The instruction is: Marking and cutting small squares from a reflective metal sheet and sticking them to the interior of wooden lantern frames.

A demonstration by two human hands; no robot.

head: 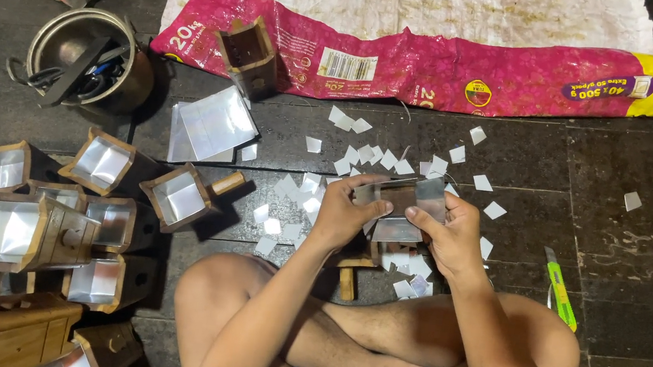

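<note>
Both hands, left and right, grip my foil-lined wooden box; bare dark floor to my right; long pink sack lies flat ahead.

A makeshift craft workshop on a dark tiled floor: stacked wooden boxes lined with foil, foil scraps, a pot of tools, a cutter.

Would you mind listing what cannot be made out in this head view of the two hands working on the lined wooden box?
- Wooden box: its inside is covered by the left hand and right hand.
- Metal pot: the dark tools inside are too tangled to tell apart.
- Stacked boxes: cut off by the left edge.
- Green cutter: blade too small to see whether it is extended.
</note>
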